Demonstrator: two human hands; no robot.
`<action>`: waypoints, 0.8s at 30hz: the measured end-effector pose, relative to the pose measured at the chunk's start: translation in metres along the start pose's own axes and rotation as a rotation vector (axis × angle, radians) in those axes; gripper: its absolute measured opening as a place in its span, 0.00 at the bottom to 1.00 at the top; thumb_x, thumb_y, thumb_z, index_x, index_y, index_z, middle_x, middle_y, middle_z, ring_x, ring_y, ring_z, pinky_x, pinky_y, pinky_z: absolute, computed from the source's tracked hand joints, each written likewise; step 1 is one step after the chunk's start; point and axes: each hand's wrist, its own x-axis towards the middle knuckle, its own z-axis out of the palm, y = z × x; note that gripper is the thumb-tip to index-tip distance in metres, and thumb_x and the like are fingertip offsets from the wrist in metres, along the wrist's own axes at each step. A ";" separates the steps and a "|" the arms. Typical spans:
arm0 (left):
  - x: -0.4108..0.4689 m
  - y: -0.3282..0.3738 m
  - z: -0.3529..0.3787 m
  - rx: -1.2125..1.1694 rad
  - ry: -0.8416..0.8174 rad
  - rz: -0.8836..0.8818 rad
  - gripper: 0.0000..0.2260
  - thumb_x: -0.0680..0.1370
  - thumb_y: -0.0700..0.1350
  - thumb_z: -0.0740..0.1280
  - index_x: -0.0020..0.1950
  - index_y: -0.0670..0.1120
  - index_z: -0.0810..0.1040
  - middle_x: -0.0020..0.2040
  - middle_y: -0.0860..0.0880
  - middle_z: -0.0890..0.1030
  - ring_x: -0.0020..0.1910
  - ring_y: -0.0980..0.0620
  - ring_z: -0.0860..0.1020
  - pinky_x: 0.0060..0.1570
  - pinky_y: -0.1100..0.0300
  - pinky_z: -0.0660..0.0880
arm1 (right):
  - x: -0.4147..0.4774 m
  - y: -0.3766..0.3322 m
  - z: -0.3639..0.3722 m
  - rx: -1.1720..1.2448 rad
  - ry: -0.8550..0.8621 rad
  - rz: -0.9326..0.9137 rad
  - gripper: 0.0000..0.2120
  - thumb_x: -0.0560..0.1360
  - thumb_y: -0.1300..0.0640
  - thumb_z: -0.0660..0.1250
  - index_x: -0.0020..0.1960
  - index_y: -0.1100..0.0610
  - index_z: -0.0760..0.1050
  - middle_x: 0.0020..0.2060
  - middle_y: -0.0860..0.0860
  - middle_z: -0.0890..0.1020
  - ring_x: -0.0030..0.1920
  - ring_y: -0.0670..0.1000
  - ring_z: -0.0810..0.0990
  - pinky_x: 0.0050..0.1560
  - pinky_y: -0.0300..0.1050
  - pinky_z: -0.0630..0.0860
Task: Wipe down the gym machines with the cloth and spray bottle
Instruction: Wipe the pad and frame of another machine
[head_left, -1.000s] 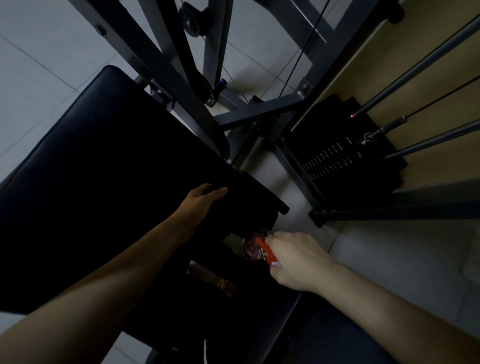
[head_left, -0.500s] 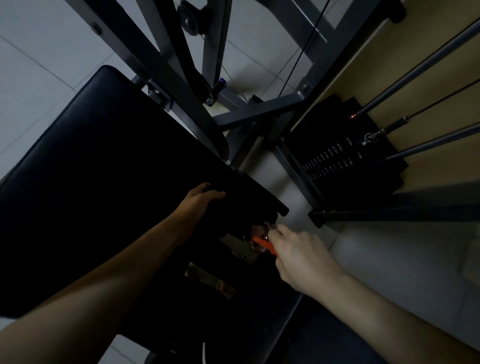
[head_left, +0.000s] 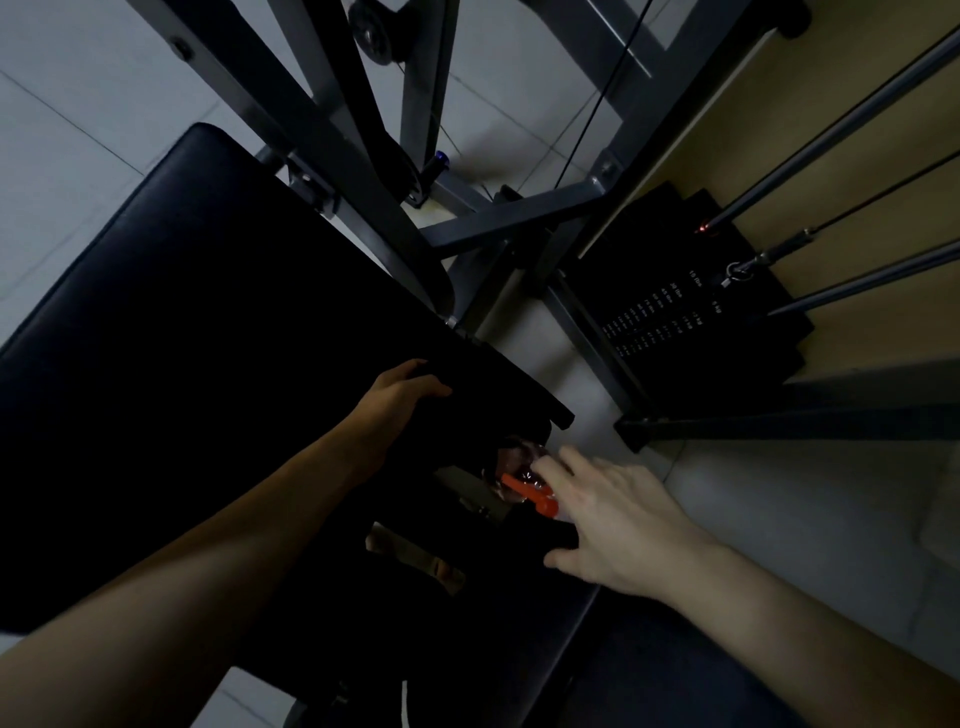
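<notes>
Spray bottle (head_left: 521, 461) light, likely slippery; grip neck under trigger (head_left: 525, 491). Right hand (head_left: 618, 530) fingers spread beside; left hand (head_left: 396, 401) curled on seat pad (head_left: 208, 338)

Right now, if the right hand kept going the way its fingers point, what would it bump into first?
The spray bottle: its orange trigger lies at the fingers of the right hand, by the black pad that the left hand grips. They may touch it; the dim picture hides the depth.
</notes>
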 end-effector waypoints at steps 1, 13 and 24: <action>0.000 0.000 0.001 -0.002 0.000 -0.003 0.13 0.79 0.37 0.67 0.44 0.54 0.73 0.46 0.47 0.78 0.41 0.52 0.77 0.41 0.62 0.76 | -0.001 0.001 0.000 -0.002 -0.012 -0.013 0.40 0.68 0.34 0.72 0.72 0.48 0.59 0.60 0.46 0.70 0.57 0.50 0.76 0.55 0.49 0.76; -0.004 0.022 0.003 0.001 -0.165 0.029 0.21 0.78 0.38 0.70 0.71 0.47 0.74 0.49 0.53 0.81 0.43 0.57 0.83 0.39 0.66 0.79 | 0.020 0.018 -0.033 0.488 0.340 -0.113 0.28 0.78 0.33 0.54 0.70 0.50 0.69 0.64 0.41 0.71 0.61 0.41 0.72 0.62 0.42 0.70; -0.004 0.050 -0.002 0.301 -0.364 0.248 0.18 0.75 0.34 0.72 0.56 0.55 0.78 0.53 0.52 0.83 0.47 0.61 0.82 0.48 0.68 0.79 | 0.091 0.042 -0.041 0.895 0.511 0.141 0.14 0.70 0.56 0.77 0.53 0.47 0.78 0.43 0.43 0.81 0.44 0.42 0.81 0.46 0.43 0.79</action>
